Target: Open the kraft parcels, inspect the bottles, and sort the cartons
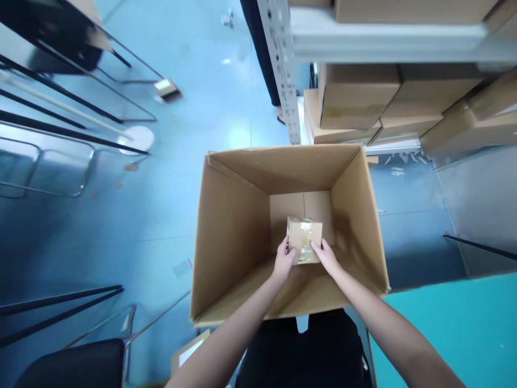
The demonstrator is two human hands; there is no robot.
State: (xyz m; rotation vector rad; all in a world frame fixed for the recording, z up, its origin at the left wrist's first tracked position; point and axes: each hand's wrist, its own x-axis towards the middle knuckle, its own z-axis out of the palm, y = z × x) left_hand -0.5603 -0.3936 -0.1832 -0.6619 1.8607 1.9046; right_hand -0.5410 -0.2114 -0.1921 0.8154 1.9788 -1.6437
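A large open cardboard carton (234, 237) stands on the blue floor in front of me. Both my arms reach down into it. My left hand (284, 261) grips the left side of a small taped cardboard box (305, 239). My right hand (326, 257) grips the same box from the right. The small box sits low inside the carton, near its bottom; I cannot tell whether it rests on the bottom or hangs just above it.
A metal shelf rack (283, 70) with several brown cardboard boxes (355, 97) rises at the upper right. Black-framed chairs (60, 124) stand at the left, and a teal surface (456, 323) lies at the lower right. Another person's leg (262, 54) stands by the rack.
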